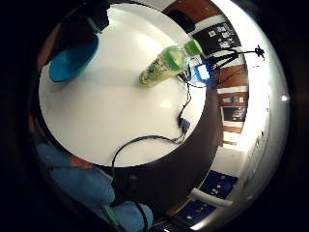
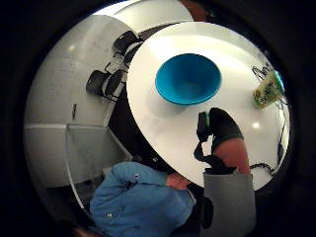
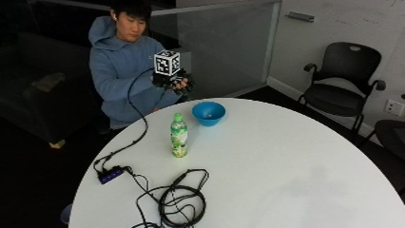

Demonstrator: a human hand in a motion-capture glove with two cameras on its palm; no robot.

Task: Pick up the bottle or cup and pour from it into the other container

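From the outside view, the gloved right hand (image 3: 172, 81) is hovering above the bench (image 3: 284, 161), its fingers' state unclear; bottle (image 3: 179, 136) is standing untouched beside the blue bowl (image 3: 208, 113). Both palm views are showing nothing held, so grasping and pouring are remaining

the bottle (image 3: 179, 135) is clear with a green cap and a green and yellow label printed with small pale patches, and the bowl (image 3: 208, 113) near the tabletop's edge by the person is bright blue inside and out. the round table (image 3: 284, 166) is plain white, and the coiled cable (image 3: 180, 199) at its near edge is black. the right hand (image 3: 174, 80) wears a black glove, the person's hooded top (image 3: 117, 66) is a muted blue, and the chair (image 3: 345, 90) beyond the table is black.
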